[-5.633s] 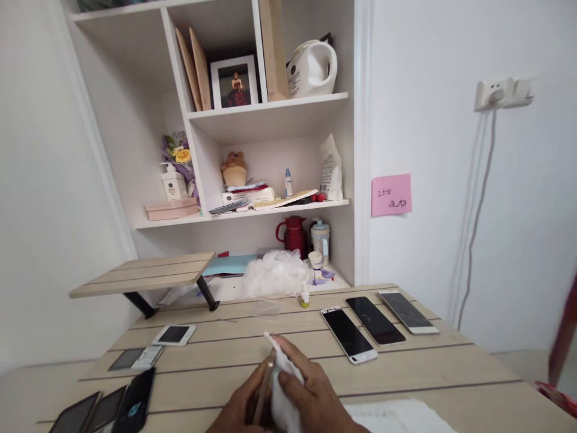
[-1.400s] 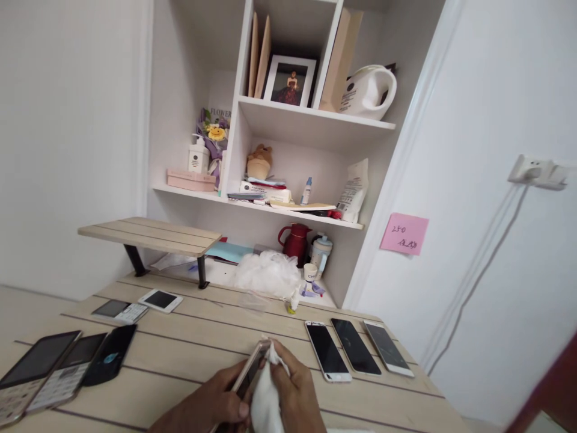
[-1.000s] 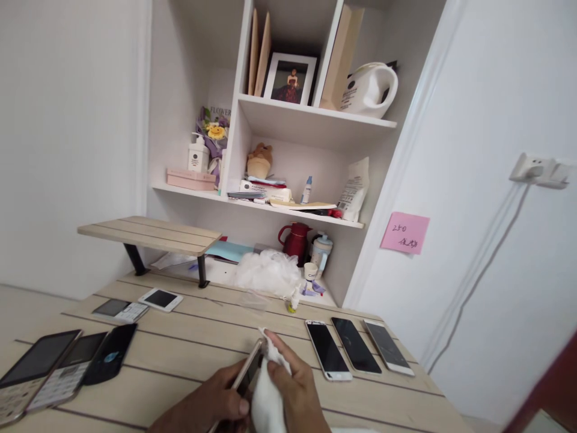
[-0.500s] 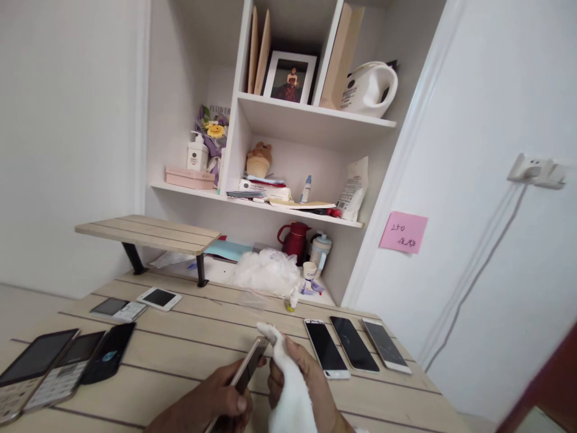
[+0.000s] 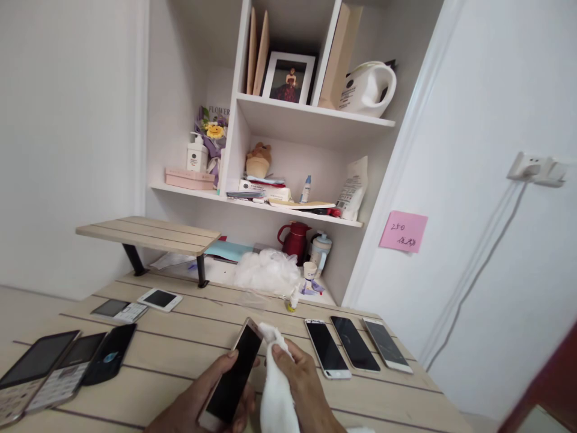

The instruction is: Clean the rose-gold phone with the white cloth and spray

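My left hand (image 5: 202,391) is closed round a smartphone (image 5: 237,373) with a dark screen and a pale gold frame, tilted with its face towards me. A white cloth (image 5: 277,391) is pinched in my right hand (image 5: 306,379), thumb on top, and hangs down below it. The cloth's upper end lies against or close beside the phone's top right edge. To the right on the table lie a white phone (image 5: 327,347), a black-screened phone (image 5: 354,343) and another white-framed phone (image 5: 386,344).
Left are a large keypad phone (image 5: 38,367), a white keypad phone (image 5: 67,373), a dark phone (image 5: 110,353), a silver keypad phone (image 5: 119,309) and a small white phone (image 5: 160,299). A wooden riser (image 5: 148,233) stands behind. A small bottle (image 5: 293,299) stands near bagged cotton (image 5: 265,272).
The phone in my left hand has turned from edge-on so its dark screen faces me. My right hand has shifted its grip, with thumb and fingers now pinching the cloth's upper part.
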`<state>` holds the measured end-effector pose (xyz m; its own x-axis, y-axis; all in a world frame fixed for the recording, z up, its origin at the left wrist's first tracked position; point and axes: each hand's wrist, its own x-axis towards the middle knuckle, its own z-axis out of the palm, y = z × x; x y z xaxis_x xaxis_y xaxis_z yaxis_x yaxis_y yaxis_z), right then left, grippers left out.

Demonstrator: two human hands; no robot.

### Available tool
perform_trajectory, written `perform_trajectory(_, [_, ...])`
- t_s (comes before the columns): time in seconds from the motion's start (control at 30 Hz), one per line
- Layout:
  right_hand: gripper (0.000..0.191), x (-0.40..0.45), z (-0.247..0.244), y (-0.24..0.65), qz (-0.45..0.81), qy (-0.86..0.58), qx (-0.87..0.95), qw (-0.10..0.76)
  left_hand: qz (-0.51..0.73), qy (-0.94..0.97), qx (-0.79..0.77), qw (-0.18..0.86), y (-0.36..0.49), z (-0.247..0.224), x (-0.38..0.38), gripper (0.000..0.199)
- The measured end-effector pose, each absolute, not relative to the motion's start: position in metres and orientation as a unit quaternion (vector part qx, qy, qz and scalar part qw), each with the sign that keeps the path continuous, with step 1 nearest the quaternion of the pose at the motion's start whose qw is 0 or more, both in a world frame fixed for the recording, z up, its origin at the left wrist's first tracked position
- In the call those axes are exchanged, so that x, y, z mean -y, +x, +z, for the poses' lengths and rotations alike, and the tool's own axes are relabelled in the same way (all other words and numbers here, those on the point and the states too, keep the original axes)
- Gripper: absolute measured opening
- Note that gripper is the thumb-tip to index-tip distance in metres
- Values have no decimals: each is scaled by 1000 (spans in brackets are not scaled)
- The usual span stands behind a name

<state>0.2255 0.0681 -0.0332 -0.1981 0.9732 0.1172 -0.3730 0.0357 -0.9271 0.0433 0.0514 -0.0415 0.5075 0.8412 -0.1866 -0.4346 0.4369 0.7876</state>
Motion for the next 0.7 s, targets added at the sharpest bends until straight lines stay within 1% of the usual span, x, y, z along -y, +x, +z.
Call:
perform_trajectory(0.1, [47,-67,-33,225,625,-319,474,532,390,320,-301,809,43,-34,-49,63])
perform_trajectory(0.17, [46,-69,-33,229,605,-337,464,552,387,302,-293,820,42,-33,-50,66])
perform_trajectory(0.23, [47,-71,-32,233,541,-364,473,593,389,289,-288,826,43,-35,-52,65])
perform_trajectory(0.3, [45,-71,-29,238,451,-393,504,623,386,281,-298,827,44,-37,-55,63])
perform_trajectory(0.37, [38,-69,-27,240,382,-410,546,623,384,286,-306,823,47,-39,-57,63])
perform_trajectory(0.43, [34,-66,-27,239,347,-410,591,602,375,300,-304,823,49,-42,-59,68])
perform_trajectory(0.5, [31,-65,-31,238,312,-399,644,573,336,314,-299,836,50,-45,-61,81])
perform_trajectory(0.57, [28,-65,-38,237,243,-384,709,540,299,312,-293,853,49,-44,-62,87])
perform_trajectory(0.63, [31,-65,-46,236,151,-354,774,502,302,299,-283,860,47,-39,-60,82])
perform_trajectory(0.7, [35,-65,-51,235,70,-309,833,454,324,283,-275,860,45,-32,-57,71])
